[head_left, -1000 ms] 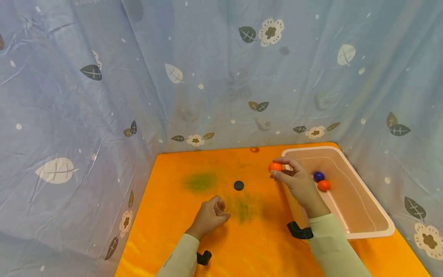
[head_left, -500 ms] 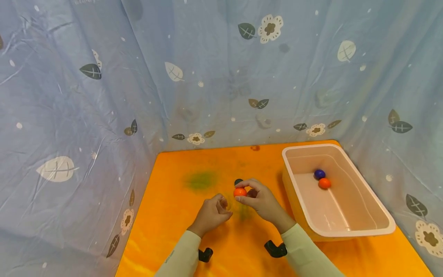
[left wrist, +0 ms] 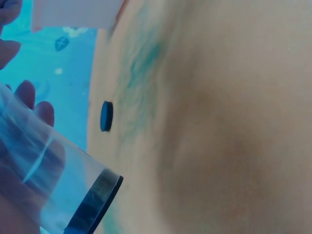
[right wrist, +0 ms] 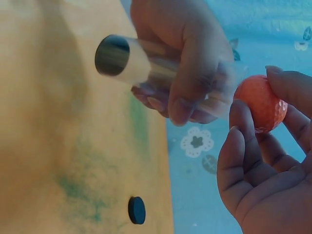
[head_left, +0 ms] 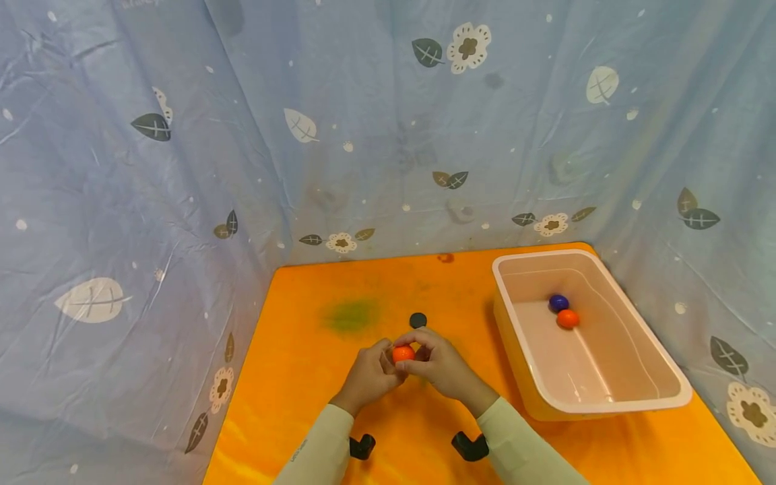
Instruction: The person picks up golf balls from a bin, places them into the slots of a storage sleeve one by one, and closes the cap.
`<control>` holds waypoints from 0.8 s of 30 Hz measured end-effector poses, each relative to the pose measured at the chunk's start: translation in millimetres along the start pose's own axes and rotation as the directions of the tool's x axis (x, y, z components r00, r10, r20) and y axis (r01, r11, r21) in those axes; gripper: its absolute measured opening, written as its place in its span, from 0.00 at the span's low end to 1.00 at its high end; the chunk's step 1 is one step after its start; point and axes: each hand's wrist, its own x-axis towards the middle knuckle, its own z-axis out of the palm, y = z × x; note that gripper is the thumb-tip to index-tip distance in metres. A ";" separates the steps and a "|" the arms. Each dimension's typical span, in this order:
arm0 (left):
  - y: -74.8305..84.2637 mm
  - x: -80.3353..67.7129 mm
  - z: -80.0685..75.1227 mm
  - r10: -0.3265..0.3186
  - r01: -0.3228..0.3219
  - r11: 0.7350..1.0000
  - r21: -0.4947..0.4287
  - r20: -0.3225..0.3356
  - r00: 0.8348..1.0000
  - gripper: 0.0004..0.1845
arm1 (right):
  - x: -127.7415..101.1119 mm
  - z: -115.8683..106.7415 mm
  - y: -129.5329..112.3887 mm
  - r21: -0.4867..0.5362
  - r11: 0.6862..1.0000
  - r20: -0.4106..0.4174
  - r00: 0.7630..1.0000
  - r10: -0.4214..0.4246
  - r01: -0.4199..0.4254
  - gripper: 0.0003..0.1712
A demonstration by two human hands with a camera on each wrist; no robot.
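Blue leaf-print cloth (head_left: 182, 168) walls off the orange bench (head_left: 303, 404) at the back and on both sides, so the open room lies in the bare middle and toward me. A white bin (head_left: 630, 404) fills the right side, well apart from my hands. I count three balls: a purple ball (head_left: 558, 302) touching an orange one (head_left: 567, 318) inside the bin, and the orange ball (head_left: 403, 353) pinched in my right hand (head_left: 445, 367). One black disc (head_left: 417, 319) lies just beyond. My left hand (head_left: 366, 374) has its fingers (right wrist: 187, 92) curled round a clear tube (right wrist: 146, 63), with the ball at its far end. Half a second ago the ball was a little short of the tube; a second ago I held it up by the bin's rim.
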 end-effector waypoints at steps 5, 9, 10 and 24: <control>0.0 0.3 1.4 0.003 -0.003 1.000 0.012 0.004 1.000 0.15 | 0.2 0.7 3.2 -0.006 1.000 -0.003 1.000 0.018 -0.018 0.17; 0.0 0.9 2.7 0.003 -0.003 1.000 0.010 0.005 1.000 0.16 | 0.5 1.2 4.6 -0.008 1.000 0.001 1.000 0.029 -0.029 0.17; -0.1 1.0 3.1 0.003 -0.003 1.000 0.009 0.005 1.000 0.16 | 0.4 1.4 4.5 -0.008 1.000 0.001 1.000 0.030 -0.030 0.17; -3.9 0.2 3.9 0.029 -0.029 1.000 0.001 0.010 1.000 0.16 | -3.2 -3.6 0.6 -0.019 0.999 -0.017 0.999 0.044 -0.044 0.20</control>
